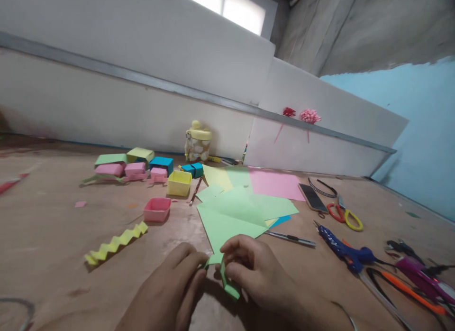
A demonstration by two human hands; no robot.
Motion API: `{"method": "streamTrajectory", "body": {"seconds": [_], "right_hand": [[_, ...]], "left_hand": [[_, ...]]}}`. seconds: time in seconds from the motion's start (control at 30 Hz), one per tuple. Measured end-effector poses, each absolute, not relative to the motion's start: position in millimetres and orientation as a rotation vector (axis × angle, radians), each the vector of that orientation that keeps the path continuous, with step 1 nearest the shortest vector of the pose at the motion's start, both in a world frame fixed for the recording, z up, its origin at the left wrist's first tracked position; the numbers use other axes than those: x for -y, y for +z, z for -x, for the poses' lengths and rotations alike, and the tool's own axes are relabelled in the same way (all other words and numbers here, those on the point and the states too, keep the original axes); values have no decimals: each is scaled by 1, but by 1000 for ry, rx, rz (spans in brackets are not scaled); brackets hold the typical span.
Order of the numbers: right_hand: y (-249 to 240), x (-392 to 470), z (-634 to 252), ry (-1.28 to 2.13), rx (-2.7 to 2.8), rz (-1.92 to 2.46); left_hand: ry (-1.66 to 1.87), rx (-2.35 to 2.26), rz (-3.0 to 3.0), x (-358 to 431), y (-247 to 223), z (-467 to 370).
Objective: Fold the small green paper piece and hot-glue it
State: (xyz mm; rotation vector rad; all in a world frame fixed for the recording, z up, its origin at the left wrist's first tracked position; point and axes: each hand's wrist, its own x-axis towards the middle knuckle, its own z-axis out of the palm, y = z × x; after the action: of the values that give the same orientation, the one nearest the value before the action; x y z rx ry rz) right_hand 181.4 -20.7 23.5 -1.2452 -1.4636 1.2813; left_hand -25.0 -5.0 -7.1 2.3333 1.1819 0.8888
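Both my hands meet low in the middle of the view over a narrow green paper strip [227, 286]. My left hand [174, 288] pinches its left end with fingertips together. My right hand [256, 271] grips the strip from the right, fingers curled over it. The strip bends down between them and touches the corner of a light green sheet [231, 217] lying just beyond. A folded yellow zigzag strip [115, 243] lies to the left of my left hand on the brown tabletop [53, 236].
Small paper boxes: pink [157, 209], yellow [179, 183], blue [161, 163], stand at the back left. A pink sheet [275, 184], phone [313, 198], scissors [346, 216], silver cutter [291, 237], blue glue gun [343, 250] and more tools lie to the right. A yellow jar [198, 141] stands by the wall.
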Motion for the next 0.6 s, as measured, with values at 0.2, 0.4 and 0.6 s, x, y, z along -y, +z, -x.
{"method": "streamTrajectory", "body": {"seconds": [0.2, 0.4, 0.6], "right_hand": [[29, 20, -180, 1385, 1326, 1366], [24, 15, -186, 1226, 1478, 1375], [26, 14, -186, 1199, 1538, 1355]], "left_hand": [[823, -1238, -2364, -1, -11, 29], [773, -1209, -2336, -2, -18, 30], [807, -1359, -2291, -2, -11, 30]]}}
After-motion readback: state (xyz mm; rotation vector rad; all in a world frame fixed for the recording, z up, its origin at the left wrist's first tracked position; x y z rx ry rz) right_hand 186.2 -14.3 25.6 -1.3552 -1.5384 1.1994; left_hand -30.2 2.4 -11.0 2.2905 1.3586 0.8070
